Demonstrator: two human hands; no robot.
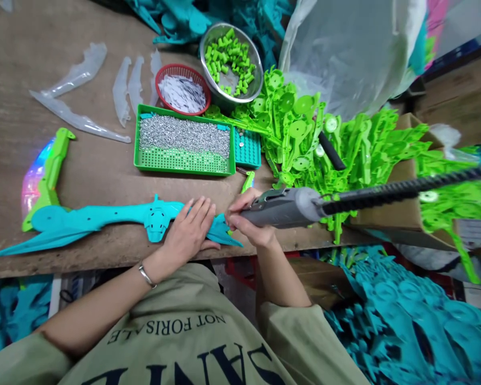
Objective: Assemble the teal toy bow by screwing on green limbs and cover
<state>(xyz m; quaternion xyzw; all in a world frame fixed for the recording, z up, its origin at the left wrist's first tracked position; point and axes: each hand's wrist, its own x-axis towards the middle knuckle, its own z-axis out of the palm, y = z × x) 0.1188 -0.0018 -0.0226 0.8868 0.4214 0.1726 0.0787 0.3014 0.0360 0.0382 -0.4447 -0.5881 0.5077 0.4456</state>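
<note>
A long turquoise plastic toy part, shaped like a weapon with pointed ends, lies along the table's near edge. My left hand rests flat across its right part, fingers stretched out together and thumb along the near side. In my right hand is a grey electric screwdriver, held nearly level with its tip at the toy part's right end. The tip itself is hidden behind my fingers. A black coiled cord runs from the tool's back to the right.
Beyond my hands stand a green tray of small screws, a turquoise pegged tray, a red basket of white strips and a metal bowl of green pieces. Green parts pile up right. Left lies a lit green toy piece.
</note>
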